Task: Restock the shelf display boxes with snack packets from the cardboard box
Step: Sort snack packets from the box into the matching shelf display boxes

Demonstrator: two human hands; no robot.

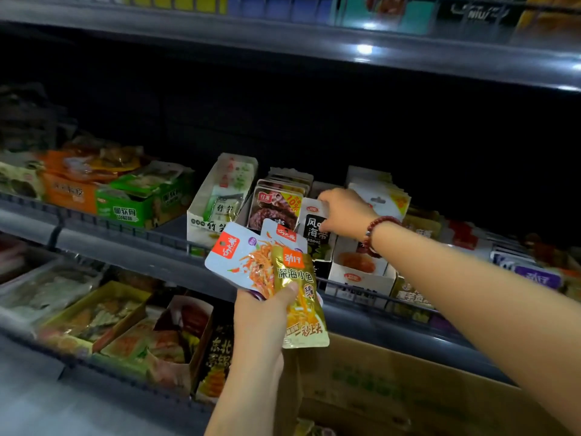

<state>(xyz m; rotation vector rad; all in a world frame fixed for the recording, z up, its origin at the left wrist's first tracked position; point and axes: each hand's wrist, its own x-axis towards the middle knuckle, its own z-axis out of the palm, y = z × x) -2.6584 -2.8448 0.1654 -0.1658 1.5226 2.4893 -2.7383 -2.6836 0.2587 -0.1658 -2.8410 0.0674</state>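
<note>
Seaweed packet (316,229) is pinched by the right hand (344,212): slide it upright into its display box (320,262) while the left hand (264,313) grips spare packets (264,265).

The cardboard box (408,382) is cut off by the bottom edge, and its green printing is too blurred to read. The right hand (342,212) covers part of the black seaweed packet (316,234), hiding some of its lettering. The left hand (261,319) conceals the lower ends of the silver packets (239,259), which lie partly behind the gold packet (298,297). The back of the middle shelf (440,136) is lost in darkness. Packets at the far left (28,177) and far right (534,272) are blurred. The top shelf goods (377,11) are cropped by the upper edge.
</note>
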